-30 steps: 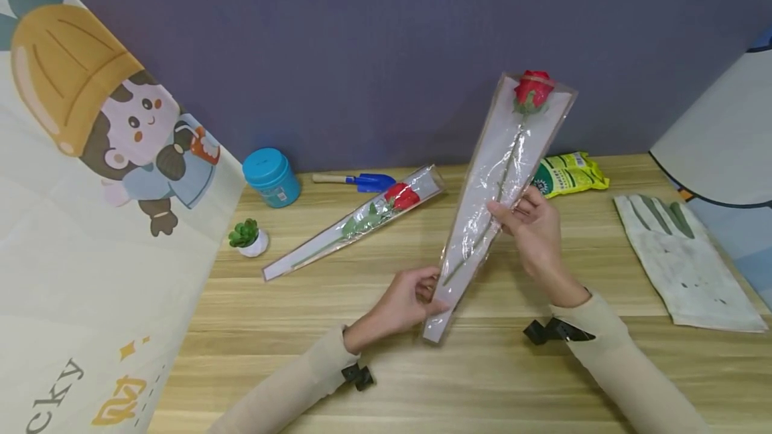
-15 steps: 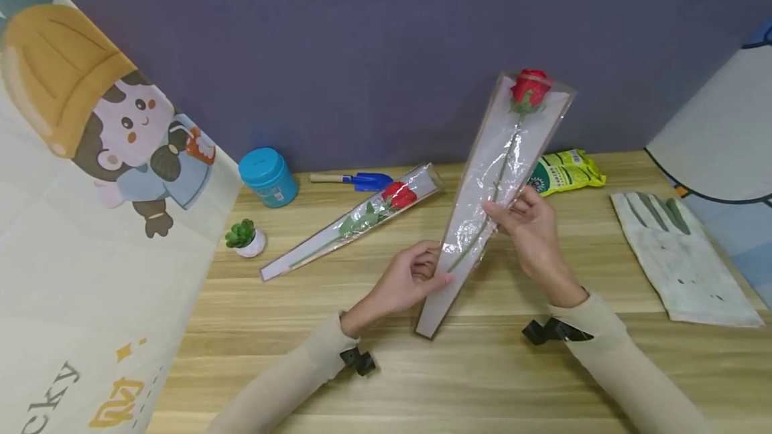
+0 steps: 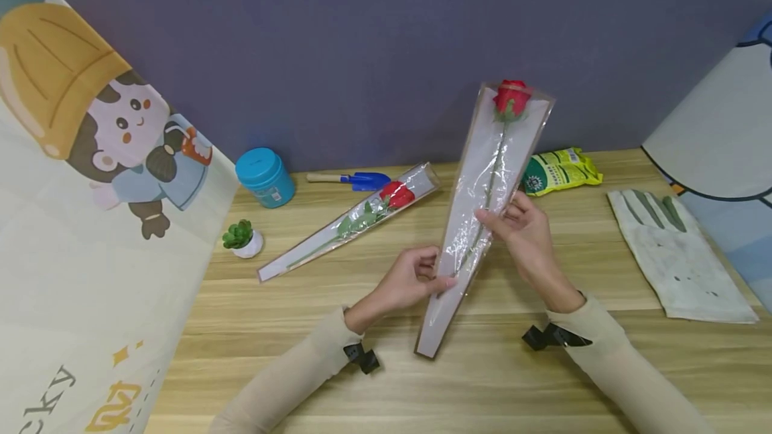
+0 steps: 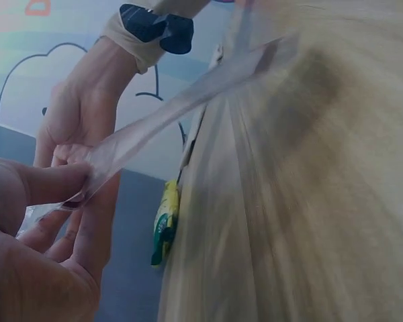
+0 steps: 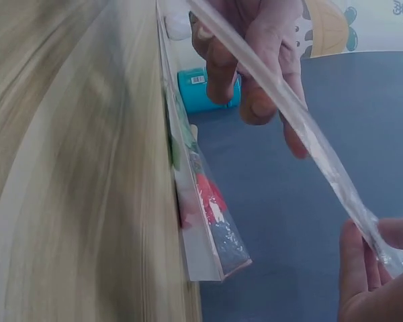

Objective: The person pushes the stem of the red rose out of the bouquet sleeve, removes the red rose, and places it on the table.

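Note:
A red rose in a long, tapered clear-fronted sleeve (image 3: 479, 173) is held up off the table, bloom end tilted away and to the right. My right hand (image 3: 527, 240) pinches its right edge around the middle, thumb on the front face. Lower down, my left hand (image 3: 407, 281) pinches the left edge, its thumb across the front. Both wrist views show the sleeve (image 4: 168, 111) nearly edge-on between thumb and fingers. A second sleeved rose (image 3: 356, 220) lies on the table to the left, apart from both hands.
Along the back are a blue-lidded tub (image 3: 265, 177), a blue hand trowel (image 3: 364, 181) and a yellow-green packet (image 3: 563, 171). A small potted succulent (image 3: 242, 238) stands at the left. Work gloves (image 3: 681, 256) lie at the right of the wooden table (image 3: 301, 347).
The held sleeve has shifted slightly left and toward me, its bloom end lower. My left hand has moved up its edge a little. The view has also shifted slightly.

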### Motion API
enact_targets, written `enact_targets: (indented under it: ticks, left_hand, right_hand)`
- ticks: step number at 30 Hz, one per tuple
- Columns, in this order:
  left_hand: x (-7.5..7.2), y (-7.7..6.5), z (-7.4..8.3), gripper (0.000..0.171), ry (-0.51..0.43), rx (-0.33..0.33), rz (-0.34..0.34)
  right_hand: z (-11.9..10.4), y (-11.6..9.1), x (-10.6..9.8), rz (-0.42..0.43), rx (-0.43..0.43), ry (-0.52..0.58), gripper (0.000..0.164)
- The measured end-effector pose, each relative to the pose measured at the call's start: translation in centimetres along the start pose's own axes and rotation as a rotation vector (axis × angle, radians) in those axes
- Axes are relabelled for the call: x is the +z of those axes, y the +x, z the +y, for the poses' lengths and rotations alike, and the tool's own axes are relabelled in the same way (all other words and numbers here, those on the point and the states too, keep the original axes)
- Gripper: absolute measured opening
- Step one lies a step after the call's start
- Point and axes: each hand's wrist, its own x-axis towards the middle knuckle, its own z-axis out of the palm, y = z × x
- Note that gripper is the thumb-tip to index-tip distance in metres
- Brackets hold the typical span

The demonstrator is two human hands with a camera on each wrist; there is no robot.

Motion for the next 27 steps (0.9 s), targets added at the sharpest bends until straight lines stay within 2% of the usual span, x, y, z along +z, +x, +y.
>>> enact_targets:
  ticks: [3, 8, 17, 22, 27]
  left_hand:
    - [0.1, -0.2, -0.1, 0.031, 0.009, -0.024, -0.008]
    - [0.4, -0.7, -0.4, 0.036, 0.012, -0.066, -0.03]
    - [0.7, -1.0, -0.6, 0.041, -0.018, -0.053, -0.031]
    - [0.7, -1.0, -0.5, 0.041, 0.004, -0.071, -0.023]
    - [0.6, -1.1, -0.3, 0.049, -0.006, -0.086, -0.042]
  right_hand:
    - [0.1, 0.2, -0.2, 0.024, -0.015, -0.006, 0.04]
    - [0.1, 0.6, -0.5, 0.059, -0.053, 0.056, 0.025]
    - [0.0, 0.9, -0.6, 0.055, -0.065, 0.091, 0.029]
    - [0.1, 0.9, -0.5, 0.044, -0.067, 0.102, 0.029]
    - [0.2, 0.8, -0.5, 0.027, -0.067, 0.097, 0.03]
